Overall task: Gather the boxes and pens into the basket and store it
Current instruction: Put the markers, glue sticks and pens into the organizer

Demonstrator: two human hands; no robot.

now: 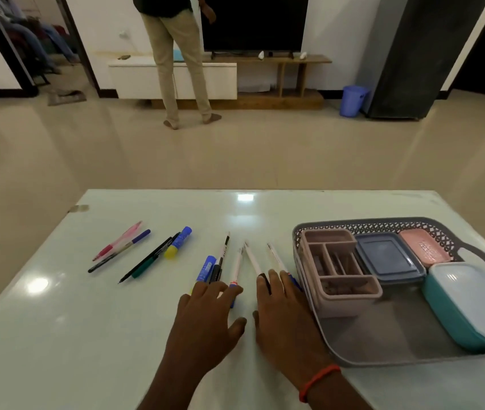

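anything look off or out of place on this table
Nothing spilled or damaged; pens lie scattered on the table, outside the basket that holds four boxes. The left hand and right hand rest on the nearest ones.

Glossy pale-green desk (146,335) under the fingers (276,283). Far beyond them: person in beige trousers (176,69) standing on shiny beige tiled floor (87,149), before low white-and-wood TV cabinet (224,81) carrying black flat screen (253,22). Beyond, rightward: blue plastic bucket (352,100) beside tall dark-grey refrigerator (412,54).
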